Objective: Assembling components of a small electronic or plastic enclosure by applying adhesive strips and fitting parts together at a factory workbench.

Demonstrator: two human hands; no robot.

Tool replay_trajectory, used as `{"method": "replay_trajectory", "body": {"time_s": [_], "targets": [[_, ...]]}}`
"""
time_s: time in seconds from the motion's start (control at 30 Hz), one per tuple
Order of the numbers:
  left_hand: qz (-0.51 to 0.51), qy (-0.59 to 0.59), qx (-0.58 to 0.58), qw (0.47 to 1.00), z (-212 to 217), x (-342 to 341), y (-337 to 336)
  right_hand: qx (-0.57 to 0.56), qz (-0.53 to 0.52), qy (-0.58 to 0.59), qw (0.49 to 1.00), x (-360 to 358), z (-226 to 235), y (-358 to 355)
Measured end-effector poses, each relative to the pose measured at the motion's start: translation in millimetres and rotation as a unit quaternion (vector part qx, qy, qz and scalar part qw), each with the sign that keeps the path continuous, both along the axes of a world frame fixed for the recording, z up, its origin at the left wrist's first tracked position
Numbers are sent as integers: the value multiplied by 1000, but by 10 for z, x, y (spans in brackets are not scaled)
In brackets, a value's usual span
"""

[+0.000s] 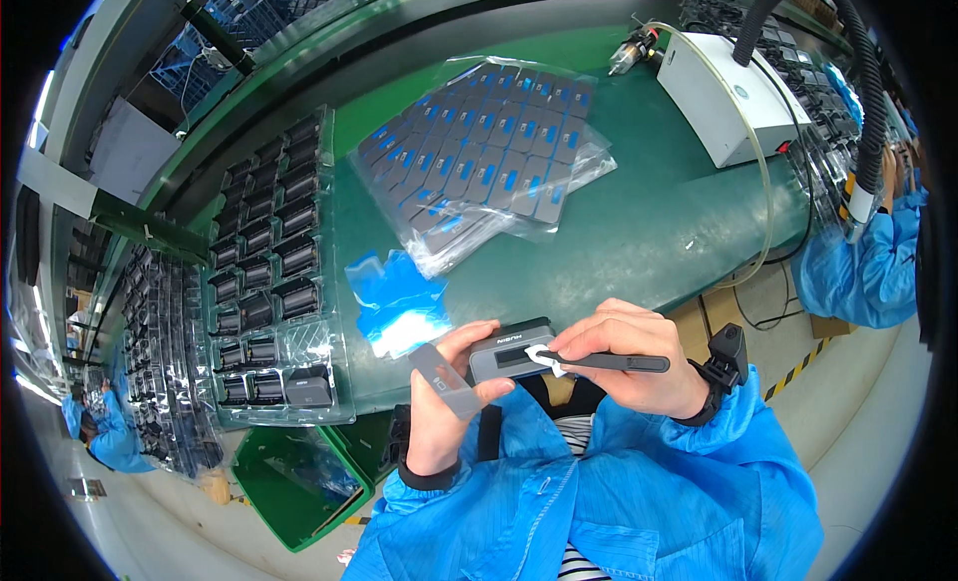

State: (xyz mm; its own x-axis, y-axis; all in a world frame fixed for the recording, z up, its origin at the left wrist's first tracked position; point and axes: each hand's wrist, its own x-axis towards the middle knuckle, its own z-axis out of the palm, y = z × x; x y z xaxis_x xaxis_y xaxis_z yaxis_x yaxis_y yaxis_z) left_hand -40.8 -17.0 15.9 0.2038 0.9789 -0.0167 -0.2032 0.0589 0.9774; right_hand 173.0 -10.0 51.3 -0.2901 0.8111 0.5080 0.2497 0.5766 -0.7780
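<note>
Left hand (439, 396) grips grey device (511, 353), long axis crosswise; right hand (627, 356) pinches black stylus tool (609, 361), tip on white film tab (544, 357) at device's right end.

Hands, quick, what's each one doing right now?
Left hand: closed on a grey device and a clear film.
Right hand: closed on dark tweezers.

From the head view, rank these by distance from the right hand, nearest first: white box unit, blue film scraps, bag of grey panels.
Measured from the right hand:
1. Blue film scraps, on the green table to its left.
2. Bag of grey panels, farther back, mid-table.
3. White box unit, at the table's far right corner.
</note>
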Motion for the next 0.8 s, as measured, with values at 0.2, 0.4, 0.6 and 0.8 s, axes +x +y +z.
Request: {"method": "replay_trajectory", "body": {"time_s": [0.2, 0.4, 0.6, 0.8], "targets": [[8, 10, 0, 1000, -17, 13, 8, -23, 48, -29, 998, 47, 35, 8], [4, -11, -25, 1000, -19, 9, 15, -55, -61, 112, 990, 159, 48, 39], [-19, -20, -22, 999, 2, 5, 28, 19, -245, 72, 967, 419, 86, 229], [-7, -10, -14, 1000, -4, -15, 11, 124, -343, -98, 926, 826, -65, 620]]}}
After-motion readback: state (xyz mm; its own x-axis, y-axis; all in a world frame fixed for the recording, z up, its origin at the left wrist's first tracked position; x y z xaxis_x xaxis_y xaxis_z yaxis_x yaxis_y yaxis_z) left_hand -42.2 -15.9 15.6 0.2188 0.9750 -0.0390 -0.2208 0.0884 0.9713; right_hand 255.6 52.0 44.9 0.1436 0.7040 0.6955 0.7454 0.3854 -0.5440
